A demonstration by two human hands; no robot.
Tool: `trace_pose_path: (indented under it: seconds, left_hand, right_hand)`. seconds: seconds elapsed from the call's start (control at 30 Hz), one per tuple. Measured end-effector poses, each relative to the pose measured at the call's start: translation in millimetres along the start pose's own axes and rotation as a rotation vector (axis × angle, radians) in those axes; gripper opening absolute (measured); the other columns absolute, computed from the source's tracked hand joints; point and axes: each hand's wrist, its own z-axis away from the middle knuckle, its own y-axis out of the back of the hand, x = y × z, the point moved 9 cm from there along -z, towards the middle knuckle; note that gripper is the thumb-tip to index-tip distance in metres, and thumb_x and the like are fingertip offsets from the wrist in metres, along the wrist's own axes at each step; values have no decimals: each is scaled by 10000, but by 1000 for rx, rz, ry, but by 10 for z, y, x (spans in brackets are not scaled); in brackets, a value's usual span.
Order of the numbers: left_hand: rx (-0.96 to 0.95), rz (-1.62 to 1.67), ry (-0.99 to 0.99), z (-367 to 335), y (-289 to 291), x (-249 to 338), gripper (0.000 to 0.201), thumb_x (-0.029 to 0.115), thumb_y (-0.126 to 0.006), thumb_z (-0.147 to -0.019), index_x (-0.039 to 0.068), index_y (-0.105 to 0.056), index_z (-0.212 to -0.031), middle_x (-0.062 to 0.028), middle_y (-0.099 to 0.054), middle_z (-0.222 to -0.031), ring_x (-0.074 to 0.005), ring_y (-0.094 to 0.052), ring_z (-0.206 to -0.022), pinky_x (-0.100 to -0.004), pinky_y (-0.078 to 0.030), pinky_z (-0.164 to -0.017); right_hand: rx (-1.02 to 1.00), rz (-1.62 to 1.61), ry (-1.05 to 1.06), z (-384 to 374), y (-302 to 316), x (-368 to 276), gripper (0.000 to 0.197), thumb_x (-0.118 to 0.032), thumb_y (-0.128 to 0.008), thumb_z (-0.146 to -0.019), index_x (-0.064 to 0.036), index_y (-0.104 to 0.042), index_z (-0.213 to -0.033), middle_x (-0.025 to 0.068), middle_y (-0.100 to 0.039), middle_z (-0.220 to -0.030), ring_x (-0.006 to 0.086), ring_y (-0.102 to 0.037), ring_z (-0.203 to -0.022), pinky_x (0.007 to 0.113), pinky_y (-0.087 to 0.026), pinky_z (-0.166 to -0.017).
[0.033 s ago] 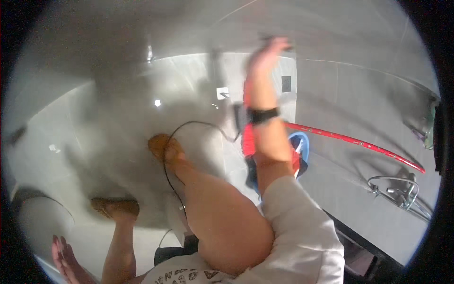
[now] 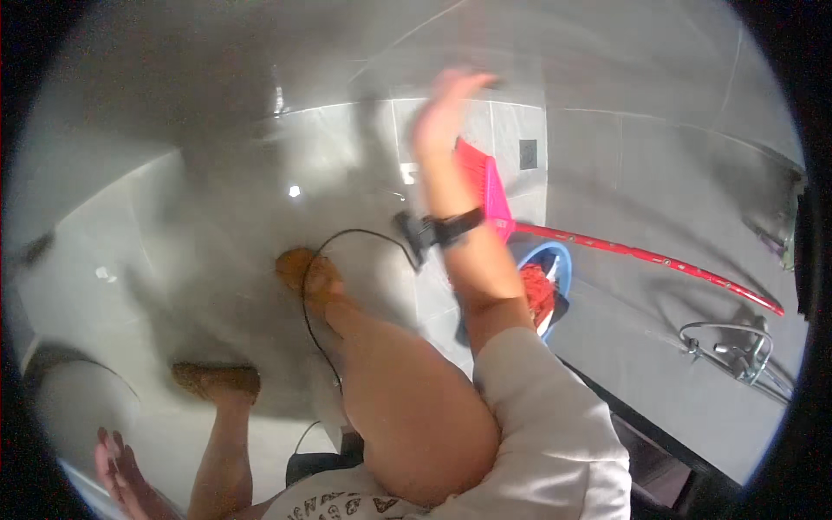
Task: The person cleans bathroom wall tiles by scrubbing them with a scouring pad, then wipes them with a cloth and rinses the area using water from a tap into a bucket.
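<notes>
My right hand (image 2: 446, 113) is stretched out ahead near the grey tiled wall, blurred by motion. A small dark patch shows at its fingertips; whether it holds anything cannot be made out. A black strap with a small device (image 2: 433, 234) sits round that forearm, with a black cable running from it. Beside the forearm a bright pink broom head (image 2: 490, 186) stands by the wall, partly covered by the arm. At the lower left my left hand (image 2: 121, 472) is held up, fingers stretched out, with nothing visible in it.
A blue basin (image 2: 565, 269) with reddish cloth in it stands right of my forearm. A red pole (image 2: 641, 254) slants along the right wall toward a metal tap (image 2: 737, 360). A pale rounded fixture (image 2: 82, 407) is at the left. The cable crosses over my right foot.
My right hand and forearm have swung to the left and slightly down, uncovering more of the pink broom head and the basin. My left hand has hardly moved.
</notes>
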Motion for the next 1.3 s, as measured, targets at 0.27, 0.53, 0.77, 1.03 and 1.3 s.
trace_pose_path:
  seconds: [0.27,0.53,0.77,1.03,1.3]
  left_hand:
    - [68,176,-159,328,-516,864,437,315,-532,-923,-12,-540,-1213,-207,-473,-1337,-315,-454,-1260,-421,-335,-1054]
    - [-28,255,-312,603,-810,1178,218,70,-520,-920,11,-607,-1111,-109,-579,-1235,-163,-545,-1094,-303,-413,-945]
    - [67,212,-512,839,-869,1178,286,-13,-498,-843,21,-617,-1102,-54,-640,-1063,-142,-592,-906,-270,-463,-796]
    - [-33,382,-570,760,-1085,1637,313,204,-564,-909,59,-581,-1187,-33,-602,-1086,-123,-552,-977,-259,-425,-843]
    - [-889,850,-351,2373,-2986,2709,356,254,-466,-982,64,-454,-1282,-90,-555,-1160,-177,-552,-1047,-340,-485,-863]
  right_hand:
    - [-434,269,501,311,-1477,-2224,479,-430,-332,-990,2,-337,-1198,154,-564,-882,254,-536,-663,429,-525,-663]
    - [-974,1118,1750,2031,-2040,-1188,417,-227,-571,-811,-174,-582,-1225,-57,-534,-1272,143,-354,-1336,421,-278,-1092]
    - [-829,1025,1839,2127,-2014,-3059,417,-96,-526,-806,-135,-569,-1219,19,-563,-1222,206,-465,-1224,390,-389,-1009]
    - [-760,354,246,2395,-1328,-4206,250,-31,-618,-766,-3,-606,-1015,59,-644,-803,144,-605,-747,305,-503,-655]
    - [-795,627,885,3273,-262,-4744,367,-119,-686,-692,-50,-613,-1045,171,-638,-982,356,-575,-1000,460,-450,-860]
